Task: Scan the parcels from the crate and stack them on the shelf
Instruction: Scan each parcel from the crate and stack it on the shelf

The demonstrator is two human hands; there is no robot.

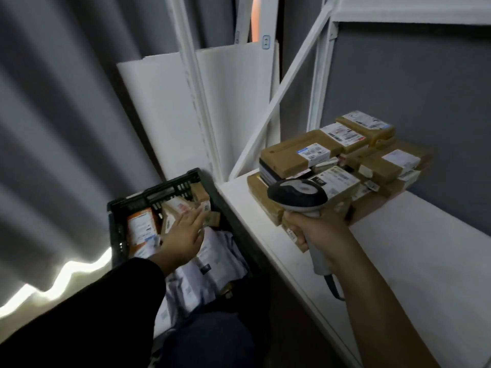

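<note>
A dark green crate (170, 185) stands on the floor at lower centre, holding several brown boxes and white mailer bags (212, 258). My left hand (184, 236) reaches over the crate with straight fingers, its fingertips near a small brown parcel (204, 205); it holds nothing. My right hand (317, 233) grips the handle of a grey barcode scanner (297, 193), which hangs above the white shelf (398, 251). Behind the scanner, a pile of several labelled brown parcels (342, 160) sits on the shelf.
White shelf uprights and a diagonal brace (279, 96) rise behind the crate and pile. White boards (164, 107) lean against a grey curtain (53, 128) on the left. A grey wall backs the shelf. My dark trouser leg (212, 341) is just below the crate.
</note>
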